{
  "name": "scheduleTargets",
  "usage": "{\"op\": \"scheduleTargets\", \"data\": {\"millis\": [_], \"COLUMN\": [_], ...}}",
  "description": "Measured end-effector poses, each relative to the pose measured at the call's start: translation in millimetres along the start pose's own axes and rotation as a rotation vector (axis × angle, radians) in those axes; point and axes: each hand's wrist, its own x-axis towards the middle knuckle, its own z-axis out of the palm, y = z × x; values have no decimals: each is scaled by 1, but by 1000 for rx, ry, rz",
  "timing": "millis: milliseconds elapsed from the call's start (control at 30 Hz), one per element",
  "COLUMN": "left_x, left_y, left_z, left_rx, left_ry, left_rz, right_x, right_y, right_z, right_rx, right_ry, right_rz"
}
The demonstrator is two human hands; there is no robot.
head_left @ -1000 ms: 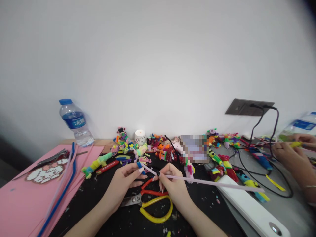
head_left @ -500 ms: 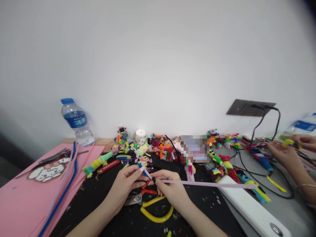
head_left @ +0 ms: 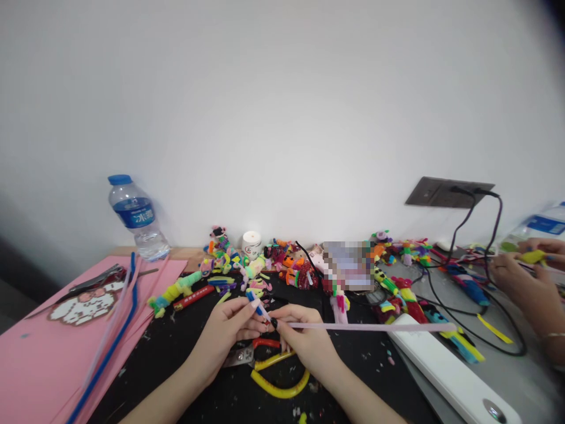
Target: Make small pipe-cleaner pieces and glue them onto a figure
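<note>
My left hand pinches a short blue pipe cleaner whose tip sticks up past the thumb. A long pale pink pipe cleaner runs from the blue piece through the fingers of my right hand and stretches far out to the right. Both hands are closed, with fingertips almost meeting. Beneath them on the black mat lie scissors with yellow loop handles and a second tool with red handles, partly hidden by my fingers.
Colourful pipe cleaner figures line the wall beside a paper cup. Left are pink sheets, loose blue pipe cleaners and a leaning water bottle. Right are a white power bank, black cables and another person's hands.
My hands stay almost in place, the right fingers shifting slightly at the joint. The pink pipe cleaner's far end has risen and moved a little left. The other person's hands have moved right.
</note>
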Motion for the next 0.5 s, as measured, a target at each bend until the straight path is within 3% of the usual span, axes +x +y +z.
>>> {"op": "scheduleTargets", "data": {"millis": [300,500], "left_x": [-1,0], "left_y": [1,-1], "left_z": [2,1], "left_rx": [-29,-21], "left_ry": [-82,-49], "left_rz": [-8,-21], "right_x": [0,0], "right_y": [4,4], "right_z": [0,-1], "right_rx": [3,-14], "right_ry": [-21,-28], "right_rz": [-24,-24]}}
